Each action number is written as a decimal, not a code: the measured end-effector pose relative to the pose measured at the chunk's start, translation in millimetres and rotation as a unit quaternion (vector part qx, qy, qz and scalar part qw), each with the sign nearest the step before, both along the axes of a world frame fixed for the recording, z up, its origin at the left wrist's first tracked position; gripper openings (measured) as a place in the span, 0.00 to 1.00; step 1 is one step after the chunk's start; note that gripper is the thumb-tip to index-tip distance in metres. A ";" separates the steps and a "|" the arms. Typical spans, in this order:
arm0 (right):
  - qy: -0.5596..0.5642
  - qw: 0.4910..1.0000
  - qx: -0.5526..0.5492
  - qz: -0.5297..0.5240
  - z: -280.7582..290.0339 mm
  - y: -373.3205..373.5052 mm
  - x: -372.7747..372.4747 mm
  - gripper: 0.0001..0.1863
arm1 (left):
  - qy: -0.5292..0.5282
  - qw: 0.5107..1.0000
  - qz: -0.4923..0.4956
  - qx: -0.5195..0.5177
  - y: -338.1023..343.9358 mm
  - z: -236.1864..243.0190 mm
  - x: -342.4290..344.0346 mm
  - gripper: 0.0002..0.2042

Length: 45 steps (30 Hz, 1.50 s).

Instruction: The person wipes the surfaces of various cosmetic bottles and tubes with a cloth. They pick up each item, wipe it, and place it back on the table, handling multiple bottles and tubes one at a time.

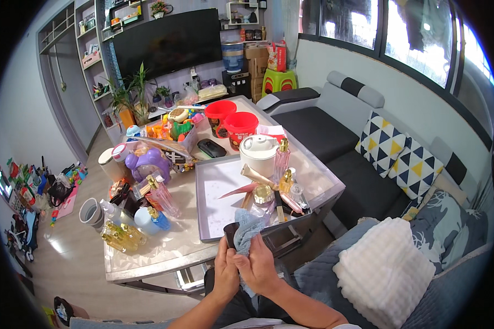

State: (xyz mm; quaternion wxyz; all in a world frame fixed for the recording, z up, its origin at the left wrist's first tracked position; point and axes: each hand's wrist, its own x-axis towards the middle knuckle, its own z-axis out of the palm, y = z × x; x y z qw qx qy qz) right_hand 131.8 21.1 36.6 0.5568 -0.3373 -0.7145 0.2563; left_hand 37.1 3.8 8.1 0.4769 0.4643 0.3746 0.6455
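Left hand grips what may be a dark tube, right hand clutches blue cloth against it; best to turn the tube slowly while wiping

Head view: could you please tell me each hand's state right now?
Left hand: closed, holding a dark cylindrical item.
Right hand: closed, holding a blue-grey cloth.

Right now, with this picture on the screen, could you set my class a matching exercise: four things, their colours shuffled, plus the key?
Things
1. Cloth in the right hand
2. Cylinder in the left hand
3. Nearer bucket on the table
4. Round lid in the tray

Colours
A. Red
B. Gold
C. Greyish blue
D. Very dark, almost black

Pairs: 1-C, 2-D, 3-A, 4-B
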 end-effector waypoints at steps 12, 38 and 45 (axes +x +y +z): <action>-0.049 0.998 -0.022 0.036 -30.8 -19.8 -6.4 0.25 | 0.078 0.986 0.136 0.064 7.3 9.9 -14.8 0.24; 0.415 0.803 -0.426 0.045 -59.3 -9.7 -21.7 0.20 | -0.102 0.994 0.032 0.018 19.6 27.4 -19.9 0.27; 0.436 0.817 -0.376 0.040 -51.4 -10.4 -28.0 0.16 | -0.037 0.994 0.100 0.036 21.1 25.6 -10.2 0.23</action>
